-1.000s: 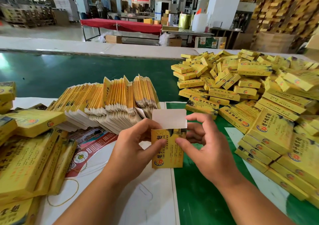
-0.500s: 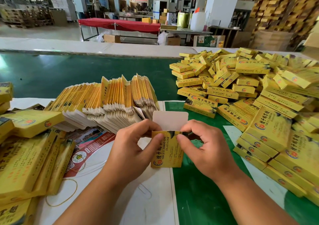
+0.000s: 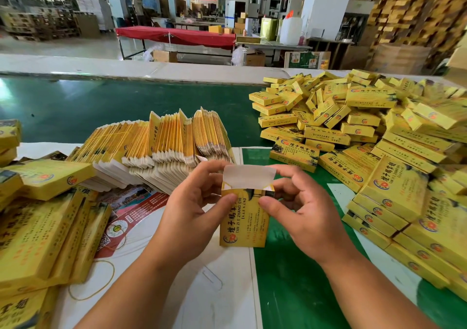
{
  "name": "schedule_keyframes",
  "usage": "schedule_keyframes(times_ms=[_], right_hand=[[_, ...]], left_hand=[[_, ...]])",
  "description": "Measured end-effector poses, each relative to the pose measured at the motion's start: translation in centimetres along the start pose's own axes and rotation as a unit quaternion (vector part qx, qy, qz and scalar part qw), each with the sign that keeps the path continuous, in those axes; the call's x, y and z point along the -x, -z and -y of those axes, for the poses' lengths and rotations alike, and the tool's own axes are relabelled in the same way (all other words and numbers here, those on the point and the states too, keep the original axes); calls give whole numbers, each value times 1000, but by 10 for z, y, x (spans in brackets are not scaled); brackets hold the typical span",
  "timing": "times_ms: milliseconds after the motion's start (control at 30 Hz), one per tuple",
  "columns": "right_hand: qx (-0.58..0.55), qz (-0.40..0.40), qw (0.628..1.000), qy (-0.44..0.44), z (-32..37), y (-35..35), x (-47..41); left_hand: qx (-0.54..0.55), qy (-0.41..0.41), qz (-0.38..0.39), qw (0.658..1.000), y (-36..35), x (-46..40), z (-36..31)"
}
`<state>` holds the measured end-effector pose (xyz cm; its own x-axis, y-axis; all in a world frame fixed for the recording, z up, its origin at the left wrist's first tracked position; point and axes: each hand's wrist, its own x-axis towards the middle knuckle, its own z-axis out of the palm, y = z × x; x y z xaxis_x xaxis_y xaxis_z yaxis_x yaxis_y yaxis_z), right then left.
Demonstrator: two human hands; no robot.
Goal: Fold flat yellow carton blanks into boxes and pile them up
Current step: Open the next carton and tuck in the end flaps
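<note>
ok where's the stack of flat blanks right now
In the head view, the stack of flat blanks stands left of centre, just behind the left hand, across from the pile of folded boxes.

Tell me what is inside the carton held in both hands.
The carton is open at the top, its white flap standing up. Only small folded side flaps show at its mouth; the inside is hidden by its front panel and the thumbs of the left hand and right hand.

From my remote feed: red-covered table (image 3: 177,35) across the factory floor, white jug (image 3: 290,30), printed leaflet (image 3: 126,217), rubber band (image 3: 106,273) nearby
</note>
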<state>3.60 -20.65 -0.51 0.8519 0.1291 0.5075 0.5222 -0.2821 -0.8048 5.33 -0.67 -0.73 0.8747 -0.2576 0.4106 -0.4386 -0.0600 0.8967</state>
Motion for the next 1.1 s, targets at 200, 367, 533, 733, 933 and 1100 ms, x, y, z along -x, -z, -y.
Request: schedule_keyframes(times_ms=[200,367,533,733,933,1100], right_hand=[[1,-2,1000,-2,0,2,1],[-5,-17,1000,17,6,2,2],[7,-28,999,15,8,0,1],[38,-41,998,10,6,-3,1],[83,-140,985,52,8,-18,7],[61,-157,985,46,11,-28,9]], left_hand=[[18,-3,-15,1000,-2,0,-1],[23,-25,-20,999,-1,3,-3],[-20,-12,-27,999,-1,2,-3],[-63,-8,-37,997,-3,2,-2],[-178,24,-116,977,-28,12,-3],[-301,4,-117,946,-43,19,-3]])
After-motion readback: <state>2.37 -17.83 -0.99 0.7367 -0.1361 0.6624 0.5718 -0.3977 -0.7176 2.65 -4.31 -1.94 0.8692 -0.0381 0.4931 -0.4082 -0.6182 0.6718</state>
